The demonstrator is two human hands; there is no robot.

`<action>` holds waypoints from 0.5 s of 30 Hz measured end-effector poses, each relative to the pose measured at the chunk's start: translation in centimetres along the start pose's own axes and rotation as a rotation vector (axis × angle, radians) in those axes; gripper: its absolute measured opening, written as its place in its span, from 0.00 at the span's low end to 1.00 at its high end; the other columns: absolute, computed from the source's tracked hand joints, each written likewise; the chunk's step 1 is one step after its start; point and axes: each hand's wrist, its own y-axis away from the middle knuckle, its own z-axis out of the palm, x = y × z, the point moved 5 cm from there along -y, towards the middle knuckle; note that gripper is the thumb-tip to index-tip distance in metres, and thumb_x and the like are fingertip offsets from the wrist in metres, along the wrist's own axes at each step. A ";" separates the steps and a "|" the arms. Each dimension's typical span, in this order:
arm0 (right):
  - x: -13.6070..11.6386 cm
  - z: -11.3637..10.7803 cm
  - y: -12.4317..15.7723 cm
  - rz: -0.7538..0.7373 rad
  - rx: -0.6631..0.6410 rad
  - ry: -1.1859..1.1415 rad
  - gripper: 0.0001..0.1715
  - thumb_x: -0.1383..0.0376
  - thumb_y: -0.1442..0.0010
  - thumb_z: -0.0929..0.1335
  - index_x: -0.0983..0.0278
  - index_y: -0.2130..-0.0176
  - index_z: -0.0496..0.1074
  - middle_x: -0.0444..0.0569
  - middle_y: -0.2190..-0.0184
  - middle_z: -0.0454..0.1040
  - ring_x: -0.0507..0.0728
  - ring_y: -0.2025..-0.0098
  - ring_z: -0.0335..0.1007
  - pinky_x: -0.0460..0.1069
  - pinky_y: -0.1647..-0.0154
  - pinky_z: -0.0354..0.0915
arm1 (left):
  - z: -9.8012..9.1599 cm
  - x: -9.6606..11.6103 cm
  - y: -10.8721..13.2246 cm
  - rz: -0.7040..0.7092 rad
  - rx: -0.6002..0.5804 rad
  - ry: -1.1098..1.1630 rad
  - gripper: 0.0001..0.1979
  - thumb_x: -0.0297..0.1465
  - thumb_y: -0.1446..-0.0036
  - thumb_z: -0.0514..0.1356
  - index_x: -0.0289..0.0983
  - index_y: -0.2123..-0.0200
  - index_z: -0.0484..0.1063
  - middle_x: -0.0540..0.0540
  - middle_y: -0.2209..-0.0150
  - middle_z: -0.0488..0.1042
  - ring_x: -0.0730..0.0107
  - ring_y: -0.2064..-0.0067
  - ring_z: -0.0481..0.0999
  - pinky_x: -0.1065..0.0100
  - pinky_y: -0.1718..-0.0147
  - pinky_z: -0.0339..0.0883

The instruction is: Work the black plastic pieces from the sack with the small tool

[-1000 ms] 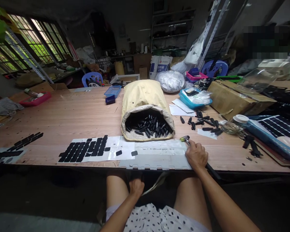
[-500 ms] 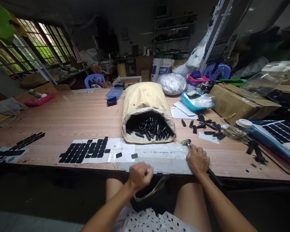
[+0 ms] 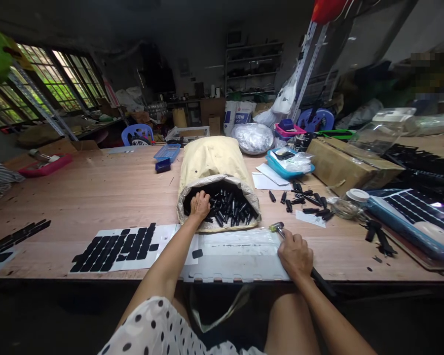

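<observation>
A cream sack (image 3: 210, 153) lies on the table with its mouth towards me, full of loose, slim black plastic parts (image 3: 231, 204). Inside the left side of that mouth is my left hand (image 3: 200, 204), back up and fingers curled down among the parts. Its fingertips are hidden, so I cannot make out what they hold. My right hand (image 3: 296, 254) is wrapped around the shaft of a small hammer (image 3: 277, 227) with a yellowish head face, resting at the right end of a grey board (image 3: 240, 266). The hammer's dark handle sticks out behind the hand.
Rows of black rounded pads (image 3: 114, 249) lie on white sheets at the left. More black parts (image 3: 311, 199) are scattered right of the sack, near a blue basket (image 3: 290, 165) and a cardboard box (image 3: 351, 165). A white-lidded container (image 3: 358, 195) stands at the right.
My left hand has moved from above the table's front edge, forward into the sack's mouth. My right hand still holds the hammer at the board's right end. The view has shifted slightly.
</observation>
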 end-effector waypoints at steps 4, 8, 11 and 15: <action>0.0 -0.1 0.0 0.003 -0.009 0.004 0.15 0.69 0.38 0.66 0.62 0.52 0.76 0.50 0.67 0.67 0.57 0.65 0.61 0.49 0.69 0.42 | 0.2 -0.1 1.1 0.043 0.063 0.017 0.12 0.29 0.35 0.54 0.41 0.54 0.76 0.41 0.53 0.76 0.54 0.49 0.70 0.57 0.52 0.63; -0.1 -0.2 -0.1 0.012 -0.021 0.016 0.15 0.69 0.37 0.65 0.62 0.52 0.76 0.51 0.67 0.68 0.58 0.65 0.61 0.49 0.69 0.43 | 1.0 -0.4 1.9 0.034 0.042 0.038 0.14 0.29 0.38 0.59 0.42 0.50 0.75 0.42 0.50 0.76 0.54 0.48 0.70 0.57 0.52 0.63; -0.1 -0.2 -0.1 0.016 -0.029 0.012 0.16 0.69 0.37 0.65 0.62 0.52 0.77 0.51 0.67 0.68 0.58 0.64 0.62 0.49 0.69 0.44 | 1.5 -0.1 1.7 0.044 -0.029 0.020 0.14 0.27 0.40 0.60 0.42 0.51 0.76 0.41 0.50 0.75 0.54 0.48 0.71 0.58 0.53 0.63; -0.2 -0.3 -0.2 0.025 -0.060 -0.012 0.17 0.69 0.37 0.65 0.62 0.50 0.76 0.52 0.65 0.69 0.58 0.63 0.63 0.49 0.68 0.46 | 1.5 -0.3 1.7 0.037 -0.017 0.041 0.11 0.27 0.39 0.60 0.41 0.55 0.77 0.41 0.52 0.75 0.54 0.49 0.72 0.58 0.53 0.64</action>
